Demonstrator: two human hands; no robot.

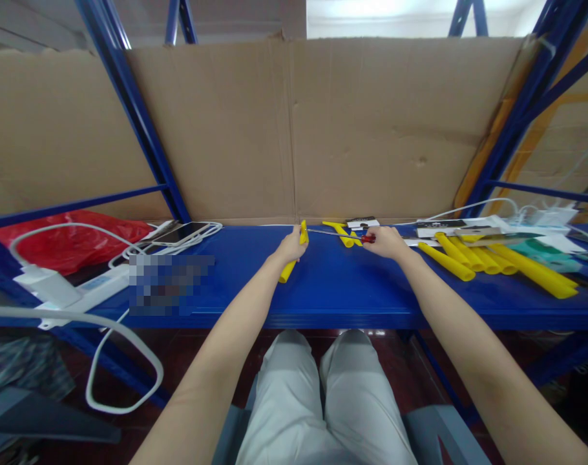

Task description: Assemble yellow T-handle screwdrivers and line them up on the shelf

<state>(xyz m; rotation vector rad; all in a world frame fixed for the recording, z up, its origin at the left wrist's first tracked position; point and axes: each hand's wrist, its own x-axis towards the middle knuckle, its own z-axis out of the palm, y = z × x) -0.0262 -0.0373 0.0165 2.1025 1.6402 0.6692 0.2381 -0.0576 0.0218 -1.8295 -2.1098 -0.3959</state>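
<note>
My left hand [290,245] is closed round a yellow plastic handle-like piece [287,271], its lower end pointing down toward the shelf's front edge. In my right hand [387,243] is a screwdriver [367,238] with a dark red grip, held level. Its thin metal shaft runs left to the top of the yellow piece; whether the tip touches or enters it I cannot tell. Behind the shaft, near the cardboard, lies another branched yellow piece [345,235] beside a small white-and-black card [362,223].
Several yellow tubes [446,261] lie at right near a knife-like blade [497,238] and a green item [541,255]. At left are a red plastic bag [75,239], a phone [182,234], and a white power strip [100,290] with cables. Cardboard [226,129] backs the blue shelf [337,284].
</note>
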